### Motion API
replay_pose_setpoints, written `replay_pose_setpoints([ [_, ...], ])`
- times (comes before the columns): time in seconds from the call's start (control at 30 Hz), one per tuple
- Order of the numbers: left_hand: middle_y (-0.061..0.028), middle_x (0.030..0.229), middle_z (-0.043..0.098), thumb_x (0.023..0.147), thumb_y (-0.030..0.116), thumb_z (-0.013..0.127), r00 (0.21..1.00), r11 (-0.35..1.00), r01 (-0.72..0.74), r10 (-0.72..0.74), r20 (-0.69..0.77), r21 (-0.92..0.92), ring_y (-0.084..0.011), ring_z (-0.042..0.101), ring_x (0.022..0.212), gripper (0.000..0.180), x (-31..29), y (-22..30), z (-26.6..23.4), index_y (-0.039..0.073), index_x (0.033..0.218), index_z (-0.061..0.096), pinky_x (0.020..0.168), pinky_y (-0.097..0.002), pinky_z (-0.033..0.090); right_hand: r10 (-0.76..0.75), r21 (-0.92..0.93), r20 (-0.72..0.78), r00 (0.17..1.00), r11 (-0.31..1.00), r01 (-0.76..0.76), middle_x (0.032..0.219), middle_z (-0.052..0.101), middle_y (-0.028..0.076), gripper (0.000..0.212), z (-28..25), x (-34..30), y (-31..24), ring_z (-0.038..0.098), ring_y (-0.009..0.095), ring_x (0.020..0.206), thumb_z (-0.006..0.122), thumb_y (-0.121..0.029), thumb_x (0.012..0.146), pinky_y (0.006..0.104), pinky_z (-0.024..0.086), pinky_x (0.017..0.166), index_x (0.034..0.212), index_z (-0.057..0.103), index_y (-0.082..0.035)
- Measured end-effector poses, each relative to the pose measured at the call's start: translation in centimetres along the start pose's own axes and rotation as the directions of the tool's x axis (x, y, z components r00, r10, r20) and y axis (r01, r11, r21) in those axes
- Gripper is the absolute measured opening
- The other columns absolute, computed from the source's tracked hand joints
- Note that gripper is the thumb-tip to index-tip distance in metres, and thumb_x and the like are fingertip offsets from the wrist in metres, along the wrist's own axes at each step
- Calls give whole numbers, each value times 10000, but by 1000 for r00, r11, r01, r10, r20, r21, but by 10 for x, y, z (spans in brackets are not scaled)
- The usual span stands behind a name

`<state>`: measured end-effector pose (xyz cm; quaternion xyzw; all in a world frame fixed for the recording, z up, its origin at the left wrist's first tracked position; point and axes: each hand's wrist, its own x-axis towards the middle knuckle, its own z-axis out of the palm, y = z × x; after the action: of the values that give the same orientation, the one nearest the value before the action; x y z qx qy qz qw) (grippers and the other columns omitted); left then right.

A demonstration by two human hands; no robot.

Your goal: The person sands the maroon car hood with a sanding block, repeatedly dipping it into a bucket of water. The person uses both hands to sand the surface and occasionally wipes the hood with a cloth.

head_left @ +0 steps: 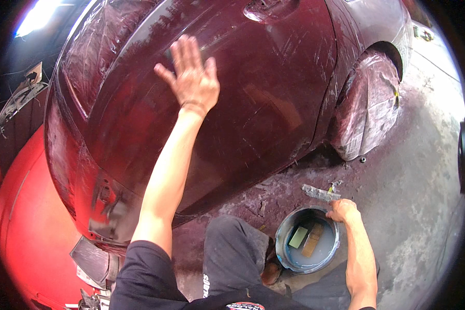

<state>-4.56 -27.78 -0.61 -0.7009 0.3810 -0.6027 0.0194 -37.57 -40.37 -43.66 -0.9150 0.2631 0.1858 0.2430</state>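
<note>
My left hand (195, 78) lies against the dark maroon car door (232, 119), fingers stretched and spread. A small dark edge shows beside its fingertips; whether a thin pad lies under them I cannot make out. My right hand (342, 210) is low on the right, its fingers curled at the rim of a round bucket (281, 247). Cloudy water stands in the bucket. In it are a light green block (297, 237) and a brown block (312, 240), side by side.
Wrinkled plastic film covers a wheel (369, 106) at the right. A crumpled strip of tape (320, 193) lies on the stained floor (413, 191) beyond the bucket. A red car panel (31, 212) stands at the left, with dark parts (92, 258) near my left elbow.
</note>
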Motion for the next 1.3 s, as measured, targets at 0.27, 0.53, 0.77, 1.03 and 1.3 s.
replay_pose_setpoints([
  [0.27, 23, 1809, 165, 1145, 460, 265, 980, 977, -194, 190, 53, 86, -180, 131, 1666, 653, 44, 14, -6, 198, 1736, 168, 1263, -721, -67, -6, 26, 23, 1000, 1000, 6, 1339, 728, 186, 602, -3, 0, 9, 688, 344, 1272, 756, -505, 913, 466, 543, 1092, 1425, 690, -195],
  [0.53, -39, 1822, 74, 1138, 458, 314, 984, 984, -175, 176, 34, -9, -230, 13, 1680, 706, -2, -42, -18, 161, 1742, 99, 1260, -696, -113, -24, -2, -12, 1000, 1000, 24, 1320, 737, 182, 609, 9, 9, 17, 687, 348, 1267, 751, -514, 910, 469, 538, 1089, 1415, 693, -179],
  [0.77, 18, 1820, 91, 1143, 441, 268, 960, 964, -264, 260, 103, 31, -171, 63, 1674, 658, 40, -12, -14, 218, 1743, 113, 1274, -692, -100, -29, 28, 21, 999, 999, 28, 1322, 732, 197, 646, 2, 7, 1, 683, 361, 1268, 737, -515, 922, 472, 534, 1096, 1459, 653, -165],
  [1.03, -25, 1819, 103, 1131, 460, 326, 985, 982, -168, 171, 18, -88, -243, 47, 1679, 704, 8, -13, -6, 157, 1738, 138, 1264, -695, -111, -120, 45, -17, 993, 992, 121, 1383, 697, 194, 708, 16, 1, -3, 646, 357, 1320, 728, -485, 941, 462, 527, 1106, 1543, 553, -156],
  [1.3, -26, 1819, 99, 1134, 485, 272, 966, 971, -223, 208, 152, 85, -233, 76, 1675, 687, 25, 16, -10, 187, 1738, 138, 1264, -715, -95, -130, 34, 2, 992, 991, 130, 1304, 736, 187, 624, 24, 5, 3, 700, 361, 1234, 750, -469, 929, 483, 567, 1045, 1467, 630, -175],
])
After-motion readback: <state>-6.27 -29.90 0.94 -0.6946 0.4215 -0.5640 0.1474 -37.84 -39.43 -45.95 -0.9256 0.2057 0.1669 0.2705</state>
